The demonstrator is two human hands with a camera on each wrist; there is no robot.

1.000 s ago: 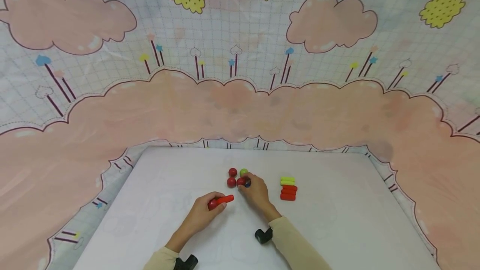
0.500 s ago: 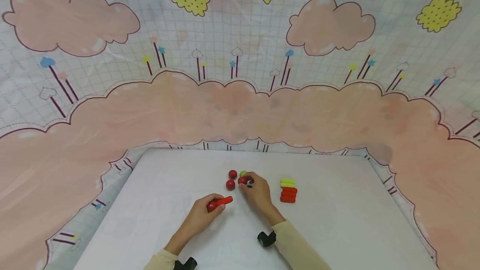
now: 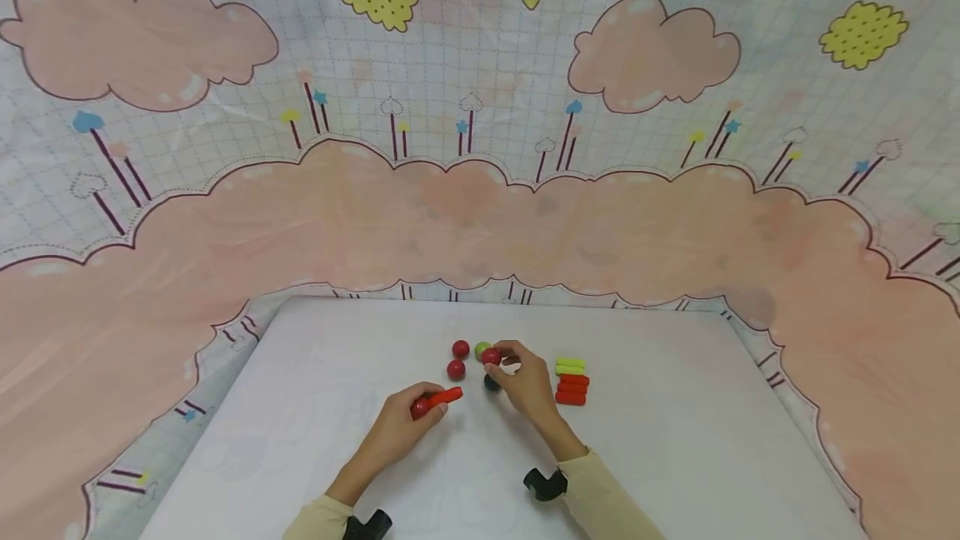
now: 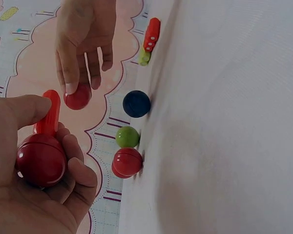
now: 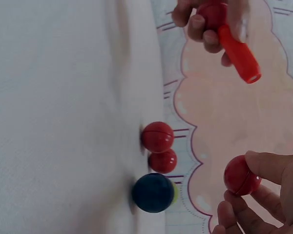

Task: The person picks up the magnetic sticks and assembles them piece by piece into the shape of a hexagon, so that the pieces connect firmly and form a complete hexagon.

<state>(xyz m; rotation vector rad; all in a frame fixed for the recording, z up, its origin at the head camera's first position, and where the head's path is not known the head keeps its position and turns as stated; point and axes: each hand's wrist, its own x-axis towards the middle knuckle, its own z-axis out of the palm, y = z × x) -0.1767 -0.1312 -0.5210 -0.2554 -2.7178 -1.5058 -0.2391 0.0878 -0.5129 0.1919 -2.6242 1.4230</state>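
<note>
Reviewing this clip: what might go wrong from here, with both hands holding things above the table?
The right hand pinches a red ball by its fingertips; it could slip and drop.
The blue ball and green ball sit loose near that hand, so a nudge might roll them.
The left hand holds a red stick against another red ball; either might shift.

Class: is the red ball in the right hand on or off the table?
Off: the right hand pinches the red ball, and both wrist views show it clear of the table.
</note>
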